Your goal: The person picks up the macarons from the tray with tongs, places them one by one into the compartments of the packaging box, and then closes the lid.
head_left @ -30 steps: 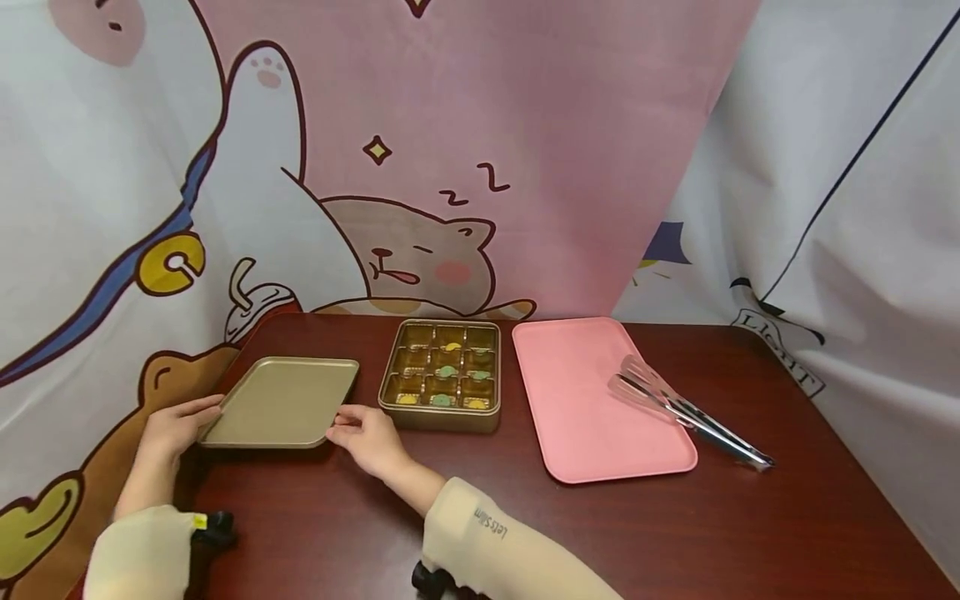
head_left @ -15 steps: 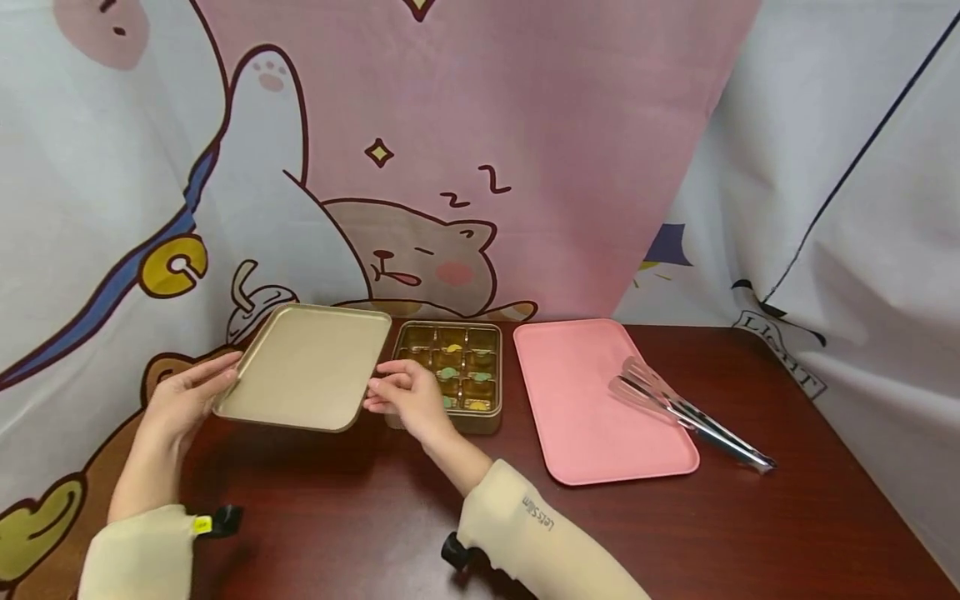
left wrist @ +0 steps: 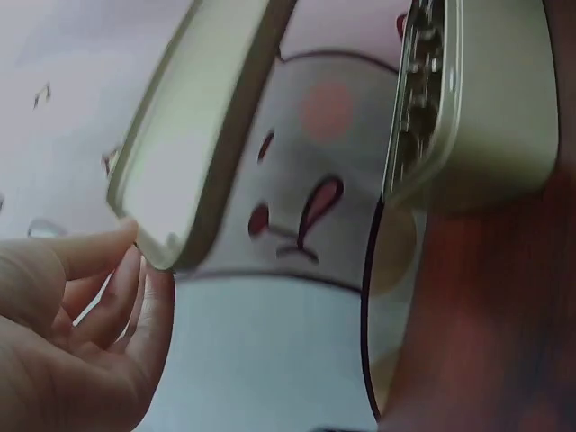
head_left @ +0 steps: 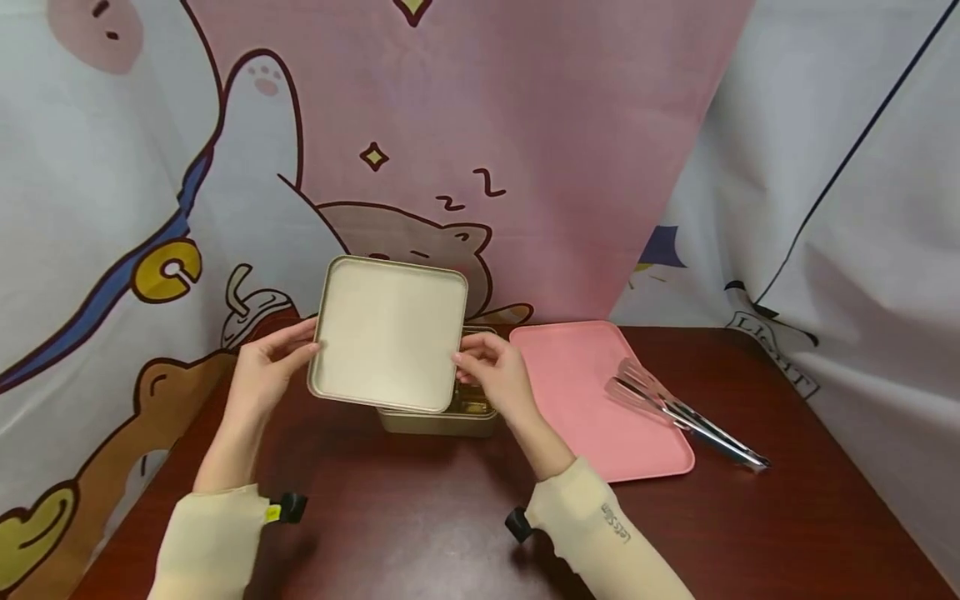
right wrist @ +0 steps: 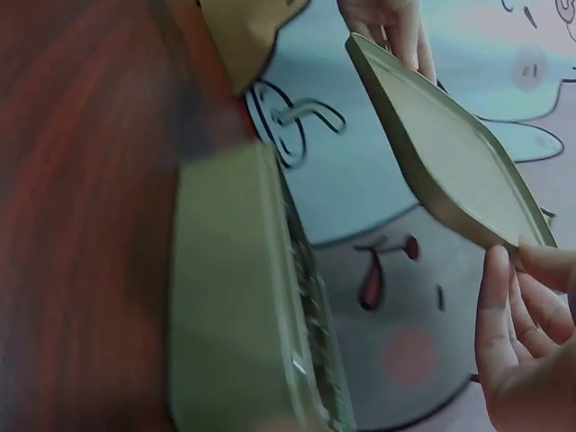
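A square pale-gold tin lid (head_left: 388,333) is held up between both hands, tilted, its flat face showing in the head view. My left hand (head_left: 273,362) pinches its left edge between thumb and fingers. On the opposite edge my right hand (head_left: 495,367) pinches it in the same way. Behind and below the lid stands the gold tin (head_left: 438,423), largely hidden by it in the head view. Both wrist views show air between the lid (left wrist: 184,135) and the tin (right wrist: 234,297), whose clear divided insert (left wrist: 418,81) shows at the open top.
To the right a pink tray (head_left: 592,417) lies on the dark red-brown table (head_left: 390,533). Metal tongs (head_left: 686,417) rest across the tray's right edge, handles past it. A cartoon-printed cloth (head_left: 555,167) hangs behind the table.
Both hands have lifted the lid off the left side of the table and carried it right and up, tilting it, until it overlaps the tin. The tray and tongs stay put.
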